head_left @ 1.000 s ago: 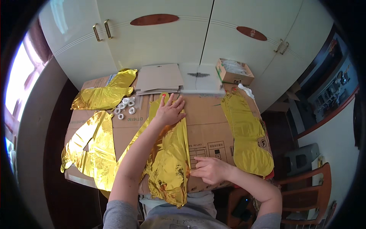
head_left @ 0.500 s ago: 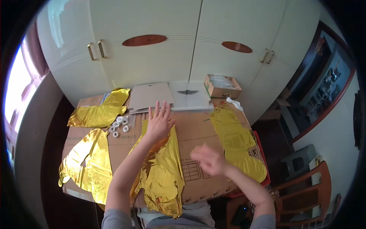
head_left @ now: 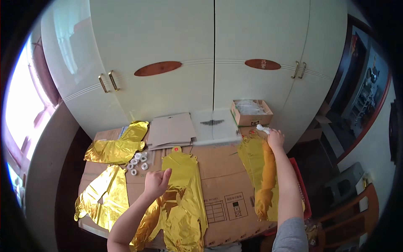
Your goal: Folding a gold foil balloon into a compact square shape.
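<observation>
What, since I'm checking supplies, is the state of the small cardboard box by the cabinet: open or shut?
Open: no lid covers the cardboard box, and crumpled translucent plastic shows inside.

Cardboard base [head_left: 226, 168] spread before a cabinet [head_left: 180, 92]. Central foil [head_left: 182, 210] runs front to back on it; left hand [head_left: 156, 182] at its left edge. Further left, near foil [head_left: 111, 197], with far foil [head_left: 115, 151] behind — rolls [head_left: 138, 156] between far foil and central foil. Behind central foil, board stack [head_left: 172, 128]; rightward, a pack [head_left: 214, 134], then open box [head_left: 255, 120], bags [head_left: 252, 107] inside. Right foil [head_left: 247, 159] before the box — wad [head_left: 263, 128] near its far end, right hand [head_left: 276, 139] just beside.
</observation>
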The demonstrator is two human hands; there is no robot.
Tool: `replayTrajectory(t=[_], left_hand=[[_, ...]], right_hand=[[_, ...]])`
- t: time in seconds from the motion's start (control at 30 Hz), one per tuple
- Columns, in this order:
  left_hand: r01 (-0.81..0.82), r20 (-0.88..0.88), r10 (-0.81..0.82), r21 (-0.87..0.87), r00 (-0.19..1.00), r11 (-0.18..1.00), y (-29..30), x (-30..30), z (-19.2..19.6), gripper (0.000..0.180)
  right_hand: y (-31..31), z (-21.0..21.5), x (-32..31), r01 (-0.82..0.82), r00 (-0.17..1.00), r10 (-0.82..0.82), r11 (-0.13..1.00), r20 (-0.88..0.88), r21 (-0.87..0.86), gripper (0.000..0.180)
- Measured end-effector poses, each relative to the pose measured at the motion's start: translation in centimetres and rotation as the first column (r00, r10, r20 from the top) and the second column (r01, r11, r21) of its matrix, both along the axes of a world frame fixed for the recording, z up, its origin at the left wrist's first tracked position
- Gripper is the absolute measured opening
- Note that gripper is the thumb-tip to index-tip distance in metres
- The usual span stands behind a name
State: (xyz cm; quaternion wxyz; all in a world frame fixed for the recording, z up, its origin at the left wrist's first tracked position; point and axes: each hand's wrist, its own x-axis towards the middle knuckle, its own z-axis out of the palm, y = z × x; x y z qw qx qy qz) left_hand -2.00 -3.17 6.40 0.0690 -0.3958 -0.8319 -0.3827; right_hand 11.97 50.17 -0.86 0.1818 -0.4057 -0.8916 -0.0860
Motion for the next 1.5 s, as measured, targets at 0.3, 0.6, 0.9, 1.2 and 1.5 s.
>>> replayTrajectory(t=[0.3, 0.6, 0.9, 1.2, 1.5], left_hand=[[0.276, 0.135, -0.286, 0.092, 0.948, 0.957, 6.6, 0.9, 2.3, 0.018], [-0.160, 0.762, -0.578, 0.557, -0.292, 0.815, 16.5, 12.0, 5.1, 0.073], [-0.127, 0.634, -0.744, 0.737, -0.211, 0.664, 13.1, 11.6, 4.3, 0.090], [-0.083, 0.619, -0.669, 0.705, -0.413, 0.704, 11.0, 14.7, 4.1, 0.082], [0.207, 0.949, -0.315, 0.303, 0.028, 0.930, 4.0, 11.7, 6.4, 0.028]], right_hand=[[0.5, 4.9, 2.8, -0.511, 0.534, 0.198, 0.850, -0.822, -0.128, 0.012], [-27.3, 8.8, 7.1, -0.852, 0.207, 0.182, 0.516, -0.961, -0.085, 0.024], [-33.6, 10.2, 9.4, -0.872, 0.252, 0.805, 0.429, -0.537, 0.234, 0.041], [-28.3, 9.9, 8.6, -0.738, 0.449, 0.729, 0.628, -0.517, 0.245, 0.033], [-6.5, 3.7, 3.1, -0.467, 0.688, 0.212, 0.861, -0.694, -0.200, 0.020]])
